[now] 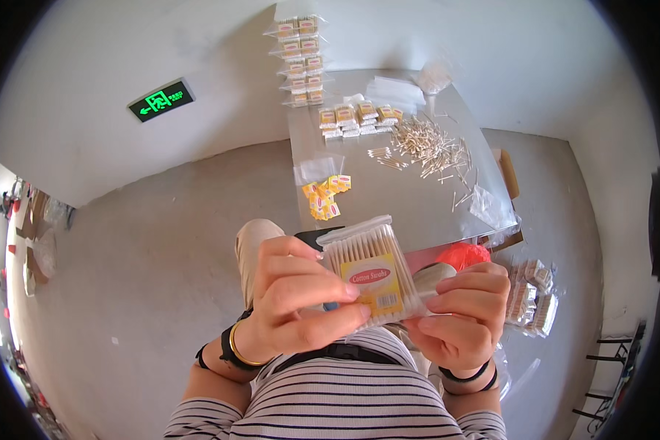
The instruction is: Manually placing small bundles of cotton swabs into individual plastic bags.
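Curled hands (290, 299) pinch a swab packet (372, 271), partly hiding the table (389, 194); loose swabs (427, 141) lie beyond.

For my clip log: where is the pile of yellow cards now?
In the head view, the yellow cards lie on the metal table, near its left edge, just below the flat clear bags.

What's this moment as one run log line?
left hand: holds swab packet; right hand: grips its lower corner; table: loose swabs, yellow cards
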`<state>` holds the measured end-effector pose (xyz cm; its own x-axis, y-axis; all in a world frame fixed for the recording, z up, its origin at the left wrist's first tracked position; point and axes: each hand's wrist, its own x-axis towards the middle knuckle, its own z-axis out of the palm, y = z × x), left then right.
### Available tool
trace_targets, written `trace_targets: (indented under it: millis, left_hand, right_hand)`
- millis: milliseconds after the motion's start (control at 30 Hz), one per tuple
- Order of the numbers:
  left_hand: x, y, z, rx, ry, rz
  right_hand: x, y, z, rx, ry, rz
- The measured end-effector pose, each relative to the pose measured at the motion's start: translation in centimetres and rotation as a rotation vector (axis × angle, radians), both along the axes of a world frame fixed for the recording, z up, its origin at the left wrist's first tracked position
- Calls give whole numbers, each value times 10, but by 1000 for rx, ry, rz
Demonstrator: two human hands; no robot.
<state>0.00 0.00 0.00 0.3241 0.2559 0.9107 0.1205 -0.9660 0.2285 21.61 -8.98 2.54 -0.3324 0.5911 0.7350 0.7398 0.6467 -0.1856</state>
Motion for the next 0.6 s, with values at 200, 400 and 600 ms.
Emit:
trace_targets:
  millis: [200, 400, 600]
  left_hand:
    - [-5, -8, 4, 161, 139, 103]
    - [0, -7, -10, 288, 89, 143]
    - [7, -7, -21, 317, 1, 134]
  right_hand:
    - [-8, 12, -9, 31, 198, 55]
    - [-5, 10, -8, -290, 380, 106]
    - [-8, 15, -17, -411, 554, 180]
